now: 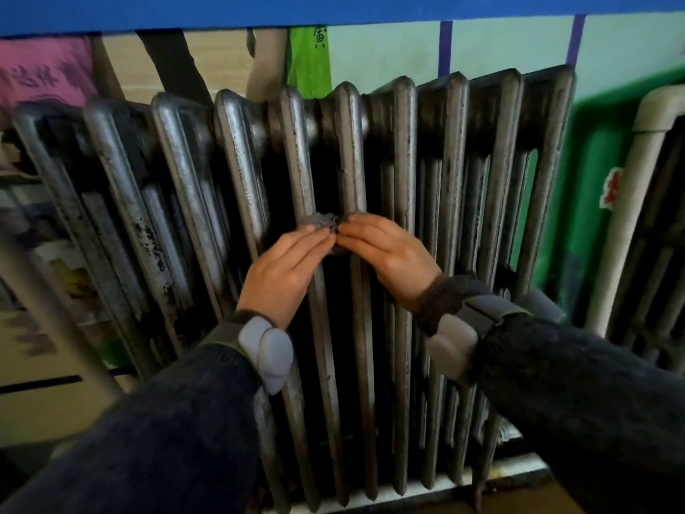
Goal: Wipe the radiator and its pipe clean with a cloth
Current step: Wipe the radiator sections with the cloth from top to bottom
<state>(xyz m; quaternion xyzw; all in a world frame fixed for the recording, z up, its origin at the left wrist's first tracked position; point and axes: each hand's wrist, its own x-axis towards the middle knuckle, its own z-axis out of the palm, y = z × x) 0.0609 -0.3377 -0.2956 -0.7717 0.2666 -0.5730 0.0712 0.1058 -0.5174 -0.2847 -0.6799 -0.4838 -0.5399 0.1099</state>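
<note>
Two sleeves point(148, 421), left hand point(281, 268), right hand point(389, 254) seemingly pinching one cloth point(320, 220), one radiator point(404, 142)

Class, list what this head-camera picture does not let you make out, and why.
Head view:
- Grey crumpled cloth: mostly covered by the fingertips of the left hand and right hand pinching it.
- Dark ribbed metal radiator: lower left hidden behind the dark sleeves.
- Off-white pipe: its top runs off the right edge.
- Clutter at left: too blurred to identify.
</note>
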